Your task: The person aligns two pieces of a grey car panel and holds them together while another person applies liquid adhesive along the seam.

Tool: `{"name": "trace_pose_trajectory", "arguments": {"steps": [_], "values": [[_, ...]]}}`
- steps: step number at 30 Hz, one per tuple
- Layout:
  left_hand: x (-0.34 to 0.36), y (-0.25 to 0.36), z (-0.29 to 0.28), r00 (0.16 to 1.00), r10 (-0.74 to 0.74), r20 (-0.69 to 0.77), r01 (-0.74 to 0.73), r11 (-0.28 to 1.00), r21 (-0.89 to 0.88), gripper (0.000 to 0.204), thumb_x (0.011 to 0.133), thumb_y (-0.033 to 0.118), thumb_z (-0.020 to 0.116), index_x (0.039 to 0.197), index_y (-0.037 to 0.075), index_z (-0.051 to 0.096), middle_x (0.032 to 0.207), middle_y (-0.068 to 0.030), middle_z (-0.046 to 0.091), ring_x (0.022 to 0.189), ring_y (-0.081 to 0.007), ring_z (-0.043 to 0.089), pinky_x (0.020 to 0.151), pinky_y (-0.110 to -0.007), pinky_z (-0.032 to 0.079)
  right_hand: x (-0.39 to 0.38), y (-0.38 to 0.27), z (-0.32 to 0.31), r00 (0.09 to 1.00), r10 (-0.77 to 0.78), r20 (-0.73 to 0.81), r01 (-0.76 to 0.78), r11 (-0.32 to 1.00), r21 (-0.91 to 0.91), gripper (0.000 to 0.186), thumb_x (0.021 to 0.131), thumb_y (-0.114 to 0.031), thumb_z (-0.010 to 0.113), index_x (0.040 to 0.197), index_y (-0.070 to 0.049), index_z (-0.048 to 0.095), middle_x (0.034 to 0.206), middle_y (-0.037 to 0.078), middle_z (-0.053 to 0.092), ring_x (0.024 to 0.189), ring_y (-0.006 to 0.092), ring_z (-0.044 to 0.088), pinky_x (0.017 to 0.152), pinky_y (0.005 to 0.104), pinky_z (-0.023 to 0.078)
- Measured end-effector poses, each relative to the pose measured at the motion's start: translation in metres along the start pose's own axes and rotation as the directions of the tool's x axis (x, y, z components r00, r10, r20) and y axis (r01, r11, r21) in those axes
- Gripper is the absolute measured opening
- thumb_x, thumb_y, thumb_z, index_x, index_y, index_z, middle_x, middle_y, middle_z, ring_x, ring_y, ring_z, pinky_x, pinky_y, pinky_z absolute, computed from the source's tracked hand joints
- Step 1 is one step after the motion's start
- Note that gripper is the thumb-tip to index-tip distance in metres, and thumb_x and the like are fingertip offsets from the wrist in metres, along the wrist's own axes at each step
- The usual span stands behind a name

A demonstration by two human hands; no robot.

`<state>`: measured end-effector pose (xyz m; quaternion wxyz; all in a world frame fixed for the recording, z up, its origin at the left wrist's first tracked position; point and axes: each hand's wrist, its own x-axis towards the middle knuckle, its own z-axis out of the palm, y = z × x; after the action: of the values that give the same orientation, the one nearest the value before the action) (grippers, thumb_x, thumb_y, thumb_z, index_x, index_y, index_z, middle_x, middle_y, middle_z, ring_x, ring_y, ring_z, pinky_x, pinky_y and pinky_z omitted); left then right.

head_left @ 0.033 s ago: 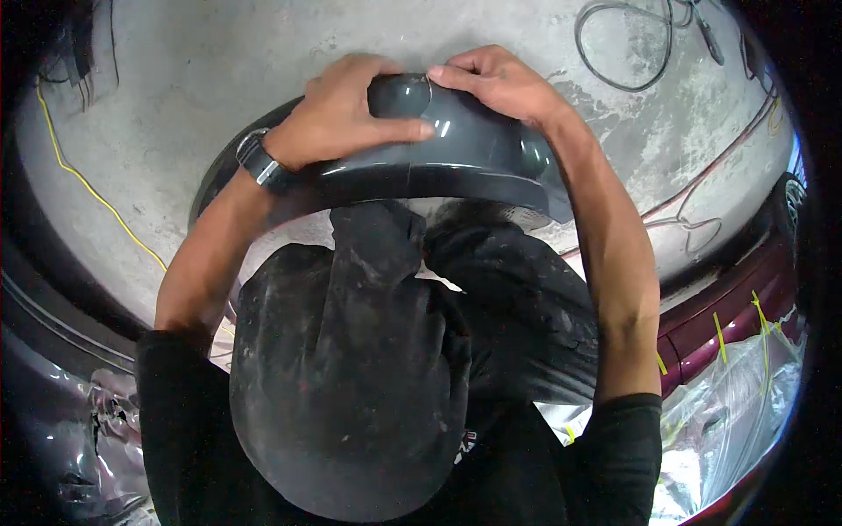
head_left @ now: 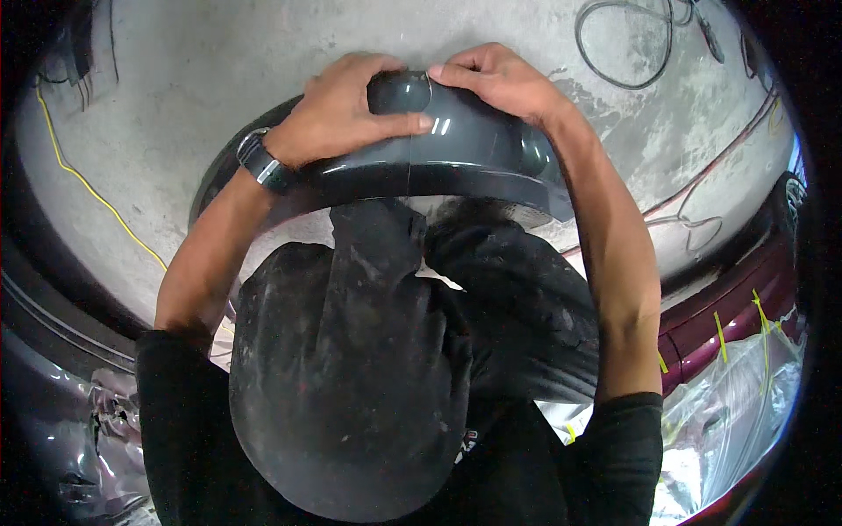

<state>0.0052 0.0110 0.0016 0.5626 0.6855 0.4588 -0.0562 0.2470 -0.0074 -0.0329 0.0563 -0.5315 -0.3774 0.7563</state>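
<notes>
A glossy dark grey curved car body panel [head_left: 474,149], perhaps a bumper, stands in front of me above my dark-clothed legs. A thin jagged crack runs down from its top edge beside my right thumb. My left hand [head_left: 338,114], with a watch at the wrist, grips the panel's top left, thumb lying across the face and fingers over the far edge. My right hand [head_left: 495,88] holds the top edge right of centre, thumb at the crack and fingers curled, their tips partly hidden.
Concrete floor [head_left: 193,70] surrounds the panel, with a yellow cord [head_left: 105,202] on the left and looped cables [head_left: 623,83] and a hose [head_left: 737,140] on the right. A maroon car body [head_left: 702,333] with tape and plastic sheeting [head_left: 719,421] is at lower right; dark glossy bodywork [head_left: 79,351] at lower left.
</notes>
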Motion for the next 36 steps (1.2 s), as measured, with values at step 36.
{"name": "trace_pose_trajectory", "arguments": {"steps": [36], "values": [[0.006,0.003,0.02,0.994,-0.039,-0.097,0.047,0.996,0.078,0.067,0.076,0.05,0.083,0.12,0.001,0.068,0.119,-0.0198,0.065,0.111,-0.033,0.062,0.099,-0.041,0.048,-0.002,-0.018,-0.001,0.999,-0.05,-0.006,0.039,0.837,-0.546,0.072,0.095,-0.064,0.05,0.086,0.004,0.074,0.079,0.028,0.067,0.078,0.0418,0.068,0.076,0.0494,0.052]]}}
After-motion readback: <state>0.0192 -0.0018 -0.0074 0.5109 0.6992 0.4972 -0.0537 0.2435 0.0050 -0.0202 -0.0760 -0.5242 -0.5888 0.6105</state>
